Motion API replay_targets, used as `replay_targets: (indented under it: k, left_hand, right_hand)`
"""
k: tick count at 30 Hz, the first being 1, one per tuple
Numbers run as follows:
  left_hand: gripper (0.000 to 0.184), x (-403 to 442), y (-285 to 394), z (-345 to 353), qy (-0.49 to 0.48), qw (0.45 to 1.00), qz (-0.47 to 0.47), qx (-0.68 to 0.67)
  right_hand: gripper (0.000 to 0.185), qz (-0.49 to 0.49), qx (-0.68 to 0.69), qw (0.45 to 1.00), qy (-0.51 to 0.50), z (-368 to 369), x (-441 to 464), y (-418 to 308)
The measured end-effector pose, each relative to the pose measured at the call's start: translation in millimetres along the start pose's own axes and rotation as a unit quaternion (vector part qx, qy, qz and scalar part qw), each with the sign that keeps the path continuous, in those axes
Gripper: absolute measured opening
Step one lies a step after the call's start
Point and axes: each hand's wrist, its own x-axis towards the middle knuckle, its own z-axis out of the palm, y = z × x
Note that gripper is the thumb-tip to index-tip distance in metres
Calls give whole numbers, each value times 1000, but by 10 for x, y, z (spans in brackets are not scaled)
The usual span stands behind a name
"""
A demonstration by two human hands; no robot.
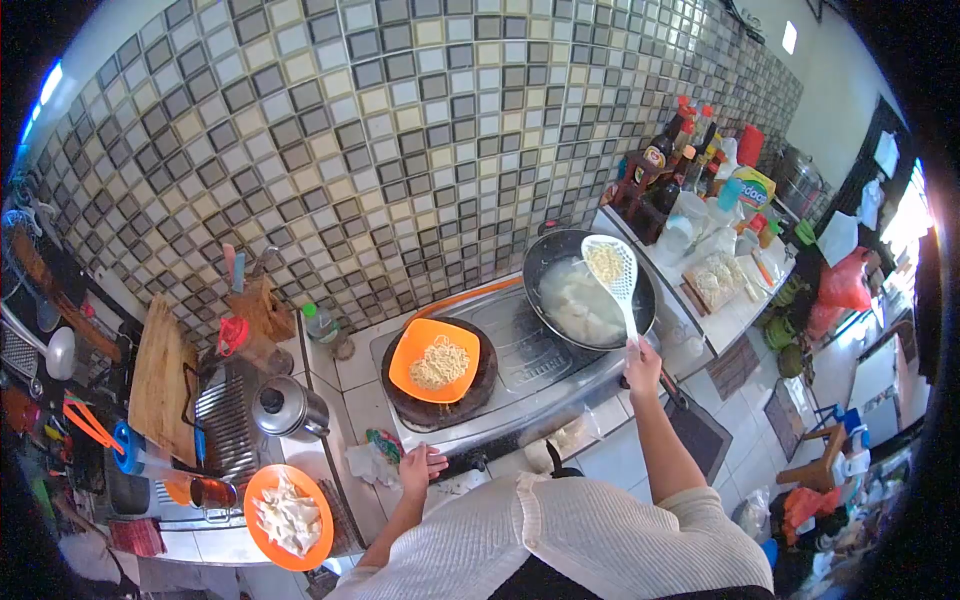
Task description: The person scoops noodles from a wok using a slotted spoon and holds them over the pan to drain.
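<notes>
My right hand (pixel 643 364) is closed round the handle of a white slotted ladle (pixel 622 282). Pale noodle-like pieces lie in the ladle's bowl, which is over the far right part of a black wok (pixel 540 290) holding cloudy liquid and pale food. Near the front edge of the stove (pixel 530 368), my left hand (pixel 424 464) has its fingers extended and holds nothing visible. An orange square plate (pixel 408 352) with a heap of noodle-like food rests on the round dark board at the stove's left.
An orange plate (pixel 257 531) of white pieces stands at the lower left, below a lidded metal pot (pixel 290 408). A wooden chopping board (pixel 163 385) leans farther left. Bottles (pixel 664 155) and packets crowd the right counter. A cloth (pixel 372 465) lies left of my left hand.
</notes>
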Motion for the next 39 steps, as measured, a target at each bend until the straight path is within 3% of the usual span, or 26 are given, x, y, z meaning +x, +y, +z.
replay_targets:
  k: [9,13,15,19,21,22,24,33,36,39]
  left_hand:
    - [40,39,-32,-22,-1,1000,-11,10]
    - [40,31,-13,-19,-10,1000,-4,25]
    - [40,39,-39,-46,-16,1000,-2,25]
    - [41,38,-30,-40,-21,1000,-2,19]
    - [41,37,-34,-44,-18,1000,1,15]
    - [42,44,-43,-50,-19,1000,1,18]
    - [43,64,-63,-66,-20,1000,1,20]
    - [44,55,-48,-50,-18,1000,-6,24]
    - [43,39,-62,-59,-23,999,13,22]
    - [42,42,-40,-47,-20,1000,3,11]
  right_hand:
    - [22,-71,-94,993,18,-58,-42,-44]
    - [30,-58,-40,998,4,-135,-2,-163]
    - [30,-107,-139,984,13,-124,18,-153]
    - [29,-17,-66,998,-7,-161,-41,-359]
    - [27,-119,-147,982,25,-137,-14,-246]
    - [27,-121,-146,982,24,-165,-7,-277]
    - [28,-39,-105,994,-15,-237,-9,-353]
    - [30,-116,-136,984,25,-225,3,-434]
    - [30,-49,-169,984,-25,-205,-44,-276]
    - [29,-64,-146,987,-25,-194,-35,-173]
